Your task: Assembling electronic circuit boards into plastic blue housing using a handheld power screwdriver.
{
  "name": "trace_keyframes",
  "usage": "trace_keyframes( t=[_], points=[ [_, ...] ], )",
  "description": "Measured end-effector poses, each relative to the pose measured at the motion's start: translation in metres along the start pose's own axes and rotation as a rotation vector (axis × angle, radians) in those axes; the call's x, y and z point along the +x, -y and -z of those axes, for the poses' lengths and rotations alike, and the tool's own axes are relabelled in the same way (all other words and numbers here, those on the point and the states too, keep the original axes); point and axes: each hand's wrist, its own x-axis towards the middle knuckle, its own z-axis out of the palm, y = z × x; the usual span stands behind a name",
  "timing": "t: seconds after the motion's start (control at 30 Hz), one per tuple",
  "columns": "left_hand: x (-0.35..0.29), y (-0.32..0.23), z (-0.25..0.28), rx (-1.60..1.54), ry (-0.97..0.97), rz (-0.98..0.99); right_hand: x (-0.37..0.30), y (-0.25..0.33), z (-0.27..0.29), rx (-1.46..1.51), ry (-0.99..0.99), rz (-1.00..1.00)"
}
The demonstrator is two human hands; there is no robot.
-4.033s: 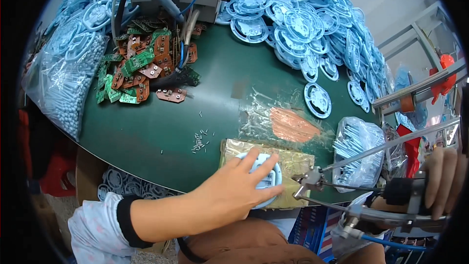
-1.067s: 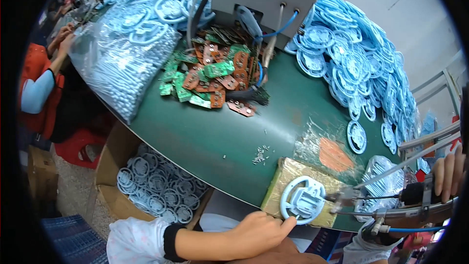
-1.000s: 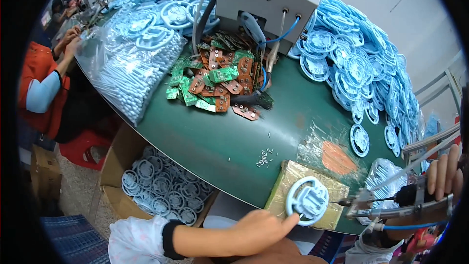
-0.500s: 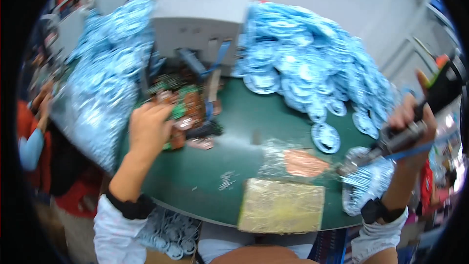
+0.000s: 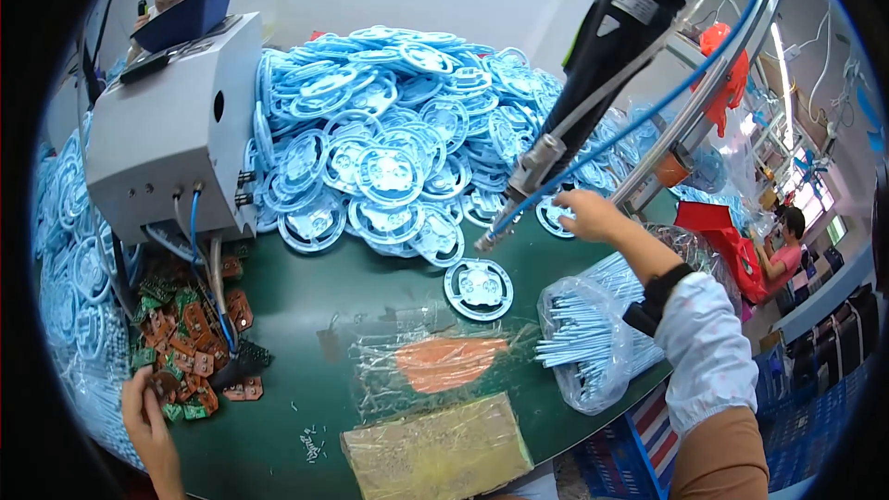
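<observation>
At the left, the fingers of my left hand (image 5: 151,431) are closed on a small brown circuit board (image 5: 166,385) at the near edge of a heap of circuit boards (image 5: 193,338). My right hand (image 5: 595,218) reaches toward the right end of the piled light-blue plastic wheels (image 5: 387,174). Its thumb and forefinger are apart, right beside a single wheel (image 5: 553,219). Just left of that hand, a black power screwdriver (image 5: 593,83) hangs tilted from its arm, bit downward, and the hand is off it. One wheel (image 5: 479,289) lies alone on the green table (image 5: 306,292).
A grey machine box (image 5: 176,120) with hoses stands at the back left. A bag of light-blue sticks (image 5: 593,338) lies under my right forearm. A tape-wrapped board (image 5: 435,454) rests at the front edge, below an orange patch (image 5: 449,361) under clear film. Another person (image 5: 785,255) sits far right.
My right hand has let go of the screwdriver and moved to the wheels. My left hand has shifted to the near side of the circuit-board heap. The view has swung right.
</observation>
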Motion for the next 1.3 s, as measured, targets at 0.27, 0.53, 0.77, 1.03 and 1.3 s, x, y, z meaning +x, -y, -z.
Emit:
trace_keyframes(
  t=[0.27,0.53,0.77,1.03,1.3],
  points=[
    [-0.034,-0.072,-0.017,0.055,0.249,-0.004,0.075,0.066,-0.062,-0.151,0.072,0.217],
    [-0.071,-0.134,-0.065,-0.279,0.678,0.11,0.083,0.024,-0.105,0.179,-0.052,0.307],
    [-0.105,-0.123,-0.113,-0.138,0.885,-0.424,-0.003,0.037,0.001,1.138,-0.005,0.025],
    [-0.119,-0.135,-0.116,-0.069,0.519,-0.351,-0.211,0.099,0.044,1.16,0.455,0.077],
    [-0.146,-0.138,-0.122,0.056,0.463,-0.318,-0.194,0.177,-0.024,1.373,0.714,-0.11]
  ],
)
